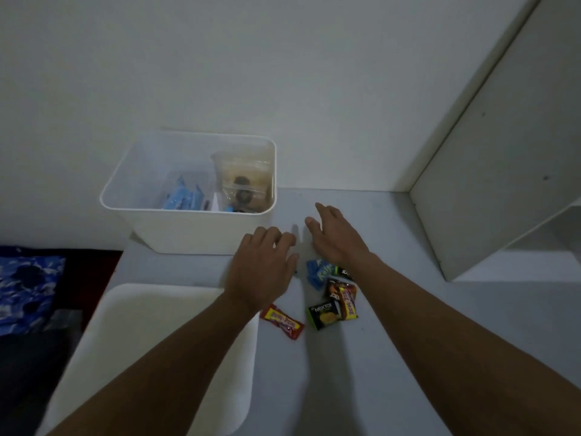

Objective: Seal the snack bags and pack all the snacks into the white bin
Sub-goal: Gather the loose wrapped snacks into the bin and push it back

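Note:
The white bin point(201, 229) stands at the back of the grey table against the wall. Inside it are a clear zip bag of cookies point(243, 180) and blue wrapped snacks point(182, 198). My left hand point(262, 262) hovers palm down just right of the bin's front corner, fingers loosely curled, holding nothing. My right hand point(336, 237) is spread flat beside it, empty. Under and near my right wrist lie small packets: a blue one point(316, 272), a brown one point(342, 297), a green one point(323, 314). A red packet point(283, 320) lies by my left wrist.
A white lid or tray point(151, 338) lies on the table's near left, under my left forearm. A white cabinet panel point(490, 184) rises at the right. Blue patterned fabric point(28, 287) sits off the table's left edge.

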Motion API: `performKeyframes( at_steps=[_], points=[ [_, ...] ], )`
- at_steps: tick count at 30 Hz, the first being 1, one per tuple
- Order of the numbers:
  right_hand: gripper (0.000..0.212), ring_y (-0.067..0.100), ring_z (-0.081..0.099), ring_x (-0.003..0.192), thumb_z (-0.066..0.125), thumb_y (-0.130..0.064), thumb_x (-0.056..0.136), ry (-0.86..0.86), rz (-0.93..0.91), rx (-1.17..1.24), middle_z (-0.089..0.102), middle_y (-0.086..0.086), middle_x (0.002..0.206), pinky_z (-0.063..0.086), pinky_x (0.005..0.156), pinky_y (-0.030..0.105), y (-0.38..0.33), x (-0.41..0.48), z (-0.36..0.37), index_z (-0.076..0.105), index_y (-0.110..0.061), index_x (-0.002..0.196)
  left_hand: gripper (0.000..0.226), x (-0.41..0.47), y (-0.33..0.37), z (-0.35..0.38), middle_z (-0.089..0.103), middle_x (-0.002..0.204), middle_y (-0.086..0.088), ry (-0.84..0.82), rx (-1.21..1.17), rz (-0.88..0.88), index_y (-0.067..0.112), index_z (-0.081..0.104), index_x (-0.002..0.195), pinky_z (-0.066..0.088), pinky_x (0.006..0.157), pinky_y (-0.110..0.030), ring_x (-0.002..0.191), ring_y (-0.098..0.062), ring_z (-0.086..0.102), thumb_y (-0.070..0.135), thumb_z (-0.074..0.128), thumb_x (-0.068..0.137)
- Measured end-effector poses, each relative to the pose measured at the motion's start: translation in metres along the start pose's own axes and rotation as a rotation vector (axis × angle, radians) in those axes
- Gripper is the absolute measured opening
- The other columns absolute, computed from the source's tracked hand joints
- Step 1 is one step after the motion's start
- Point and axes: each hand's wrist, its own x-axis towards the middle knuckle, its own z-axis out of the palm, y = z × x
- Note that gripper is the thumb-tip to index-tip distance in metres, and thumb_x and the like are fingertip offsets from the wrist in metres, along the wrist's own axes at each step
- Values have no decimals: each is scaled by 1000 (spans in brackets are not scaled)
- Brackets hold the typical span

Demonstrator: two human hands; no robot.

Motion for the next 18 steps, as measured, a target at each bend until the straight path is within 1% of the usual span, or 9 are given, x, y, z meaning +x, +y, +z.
performKeyframes(
  at_steps=[2, 4, 6, 8, 10, 12, 14, 16, 18],
  points=[
    [61, 26, 16, 150, 31, -45, 105, -26, 19, -27, 13, 14, 164, 21, 119, 42, 30, -2, 9, 18, -16, 157, 44, -13, 15, 26, 63, 103, -4, -64, -61, -12, 17, 62, 114, 45, 76, -34, 92, -22, 56, 52, 55, 88],
    [62, 29, 10, 151, 32, -49, 103, -56, 55, -88, 9, 15, 164, 18, 120, 50, 59, -2, 21, 17, -22, 157, 74, -28, 27, 57, 62, 124, -10, -154, -126, -68, 15, 56, 133, 46, 94, -41, 117, -28, 55, 71, 51, 84],
    [65, 33, 1, 152, 32, -57, 100, -99, 105, -179, 0, 16, 165, 10, 119, 58, 82, 3, 32, 10, -33, 157, 101, -41, 42, 83, 40, 151, -18, -294, -112, -197, 19, 32, 152, 30, 113, -54, 142, -39, 31, 87, 35, 78],
    [72, 40, -6, 151, 30, -69, 94, -138, 139, -238, -9, 17, 164, 5, 116, 63, 99, 9, 43, -1, -44, 154, 110, -53, 58, 104, 15, 162, -17, -398, -88, -341, 25, 10, 157, 14, 115, -61, 148, -45, 8, 94, 18, 72],
    [79, 43, -8, 149, 28, -78, 88, -153, 115, -253, -11, 19, 163, 1, 115, 66, 110, 17, 52, -8, -49, 152, 111, -60, 69, 121, 7, 164, -16, -400, -75, -407, 25, 7, 157, 11, 113, -65, 147, -47, 2, 93, 12, 70],
    [84, 42, -8, 150, 29, -82, 84, -158, 45, -270, -9, 18, 164, -3, 115, 65, 117, 27, 58, -8, -48, 152, 110, -62, 73, 134, 12, 163, -14, -374, -20, -399, 20, 13, 157, 14, 113, -65, 147, -45, 8, 91, 16, 73],
    [83, 39, 0, 151, 31, -81, 85, -147, -44, -318, 2, 15, 165, -1, 115, 64, 120, 35, 62, 3, -45, 154, 106, -57, 73, 140, 24, 160, -12, -322, 32, -417, 17, 21, 155, 24, 112, -58, 144, -40, 24, 87, 26, 76],
    [71, 36, 20, 146, 37, -74, 89, -83, -126, -341, 26, 13, 158, 13, 114, 61, 123, 39, 64, 26, -41, 150, 97, -53, 73, 141, 39, 152, -9, -247, 54, -451, 16, 33, 150, 36, 102, -48, 131, -33, 43, 81, 36, 78],
    [55, 33, 38, 131, 44, -64, 93, 10, -172, -319, 45, 10, 139, 29, 105, 54, 126, 40, 67, 45, -33, 137, 83, -52, 71, 144, 51, 137, -9, -172, 78, -429, 15, 46, 142, 43, 88, -41, 113, -30, 53, 73, 40, 82]
  ],
)
